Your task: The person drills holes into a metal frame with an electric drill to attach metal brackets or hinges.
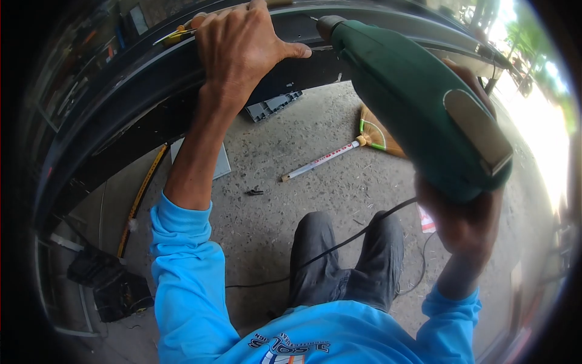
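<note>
A long dark frame (148, 79) arches above the grey concrete floor (260, 224), running under the left hand (233, 39) and out past both sides of it. The left hand lies on the frame with its fingers bent over the top and its thumb stretched towards the drill; whether it grips anything beneath the palm, I cannot tell. The right hand (464, 221) is closed around the handle of a green drill (412, 97), whose chuck and thin bit point at the frame, just beyond the left thumb; whether the bit touches, I cannot tell. Dark bags (112, 279) lie on the floor, well below and outward of the left hand. Between them and that hand slants a yellow-and-black strip (142, 197). A straw broom (321, 160) lies below, between the hands. A light flat panel (221, 162) shows behind the left forearm, and a grey ribbed piece (274, 107) sits nearer that hand. A yellow-handled tool (177, 37) is just beside the left hand's outer edge. The smallest thing, a dark scrap (254, 192), lies on the floor below that hand.
</note>
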{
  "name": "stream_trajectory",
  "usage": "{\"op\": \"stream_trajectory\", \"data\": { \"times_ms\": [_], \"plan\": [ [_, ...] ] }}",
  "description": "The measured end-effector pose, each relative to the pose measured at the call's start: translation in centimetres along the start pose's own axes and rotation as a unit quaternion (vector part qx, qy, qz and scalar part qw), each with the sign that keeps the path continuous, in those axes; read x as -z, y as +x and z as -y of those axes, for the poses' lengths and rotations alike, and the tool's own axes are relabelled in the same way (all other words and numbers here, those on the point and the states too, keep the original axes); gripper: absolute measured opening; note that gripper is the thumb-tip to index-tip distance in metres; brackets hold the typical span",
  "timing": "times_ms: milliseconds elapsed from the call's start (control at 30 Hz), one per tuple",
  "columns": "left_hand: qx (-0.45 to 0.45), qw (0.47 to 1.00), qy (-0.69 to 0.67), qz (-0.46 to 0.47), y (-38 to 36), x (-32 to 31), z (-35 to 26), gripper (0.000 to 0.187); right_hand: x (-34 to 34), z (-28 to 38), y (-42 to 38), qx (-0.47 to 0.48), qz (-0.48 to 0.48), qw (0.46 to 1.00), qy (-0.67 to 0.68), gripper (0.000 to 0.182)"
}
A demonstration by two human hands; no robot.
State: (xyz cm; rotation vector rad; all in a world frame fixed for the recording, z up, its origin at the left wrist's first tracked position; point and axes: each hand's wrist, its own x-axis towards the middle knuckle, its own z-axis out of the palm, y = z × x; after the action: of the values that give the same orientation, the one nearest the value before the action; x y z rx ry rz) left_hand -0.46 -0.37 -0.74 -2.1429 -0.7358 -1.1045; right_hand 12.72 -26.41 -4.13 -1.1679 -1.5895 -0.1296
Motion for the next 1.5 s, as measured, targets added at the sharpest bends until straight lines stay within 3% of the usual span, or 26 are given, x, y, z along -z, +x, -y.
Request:
{"op": "stream_trajectory", "data": {
  "times_ms": [367, 433, 533, 567, 633, 867, 933, 1000, 1100, 1267, 1333, 1367, 1400, 1467, 1500],
  "plan": [
    [-0.001, 0.999, -0.015, -0.045, 0.3, 1.2, -1.0, 0.077, -0.9, 0.2, -0.1, -0.004, -0.039, 0.999, 0.005, 0.077],
    [0.164, 0.976, -0.046, 0.132, 1.5, 4.5, -2.6, 0.095, -0.8, 0.0, -0.1, -0.008, -0.039, 0.999, 0.012, 0.077],
    [0.168, 0.974, -0.056, 0.14, 1.8, 4.8, -2.6, 0.088, -0.5, -0.1, -0.1, -0.015, -0.041, 0.999, 0.023, 0.077],
    [0.168, 0.974, -0.054, 0.14, 1.3, 3.6, -2.1, 0.088, -0.4, -0.2, -0.1, -0.018, -0.042, 0.999, 0.027, 0.077],
    [0.013, 0.999, -0.007, -0.051, 0.2, 0.6, -0.6, 0.081, -0.2, -0.4, -0.1, -0.021, -0.042, 0.998, 0.034, 0.076],
    [0.012, 0.999, -0.012, -0.048, 0.1, 0.3, -0.4, 0.082, -0.3, -1.1, -0.7, -0.04, -0.045, 0.996, 0.06, 0.076],
    [0.037, 0.999, -0.005, -0.034, 0.2, 0.3, -0.6, 0.083, -1.4, -2.0, -1.6, 0.045, -0.02, 0.998, -0.041, 0.082],
    [0.03, 0.998, -0.001, -0.049, 0.1, 0.0, -0.5, 0.082, -1.7, -1.8, -1.7, 0.053, -0.012, 0.996, -0.065, 0.083],
    [0.03, 0.998, -0.005, -0.048, 0.2, 0.2, -0.4, 0.082, -1.3, -1.5, -1.2, -0.027, -0.037, 0.999, 0.025, 0.078],
    [0.033, 0.999, -0.007, -0.03, 0.2, 0.3, -0.5, 0.081, -0.9, -1.3, -0.7, 0.028, -0.023, 0.999, -0.035, 0.074],
    [0.036, 0.999, -0.016, -0.033, 0.2, 0.3, -0.7, 0.081, -0.2, -0.8, -0.2, -0.01, -0.008, 1.0, 0.024, 0.072],
    [0.037, 0.999, -0.015, -0.032, 0.1, 0.4, -0.6, 0.081, -0.1, -0.4, -0.4, -0.138, -0.051, 0.956, 0.255, 0.072],
    [0.032, 0.999, -0.02, -0.033, 0.1, 0.4, -0.7, 0.081, 0.5, -0.2, -0.2, -0.164, -0.036, 0.973, 0.157, 0.073],
    [0.028, 0.998, -0.026, -0.042, 0.3, 0.5, -0.7, 0.082, 0.4, -1.2, -0.1, -0.006, -0.005, 1.0, 0.013, 0.076],
    [0.033, 0.999, -0.02, -0.037, 0.3, 0.4, -0.6, 0.082, 0.2, -1.4, -0.3, 0.0, 0.002, 1.0, 0.013, 0.077]
  ]
}}
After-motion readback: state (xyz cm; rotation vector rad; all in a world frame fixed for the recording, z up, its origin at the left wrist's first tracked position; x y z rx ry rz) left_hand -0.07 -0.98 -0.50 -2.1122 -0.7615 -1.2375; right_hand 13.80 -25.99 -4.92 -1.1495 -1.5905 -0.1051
